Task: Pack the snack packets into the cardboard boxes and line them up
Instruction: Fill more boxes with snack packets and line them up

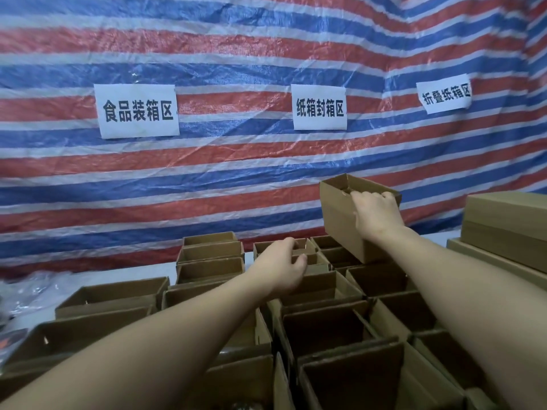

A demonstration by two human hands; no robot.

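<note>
While open cardboard boxes [207,270] filled the table from left to right | left hand [284,266] pinched a far box rim [299,252] | right hand [377,214] gripped a raised box [340,220] by its top edge | likely light, stiff, crushable: hold the rim | snack packets not clearly visible.

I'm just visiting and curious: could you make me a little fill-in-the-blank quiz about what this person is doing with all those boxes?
1. The right hand grips a brown cardboard box that is lifted and ____ above the rows.
2. The left hand reaches among open boxes made of ____.
3. The striped plastic sheet behind carries ____ white paper signs.
4. Closed flat brown boxes are stacked on the ____ side.

Missing words: tilted; cardboard; three; right
</note>
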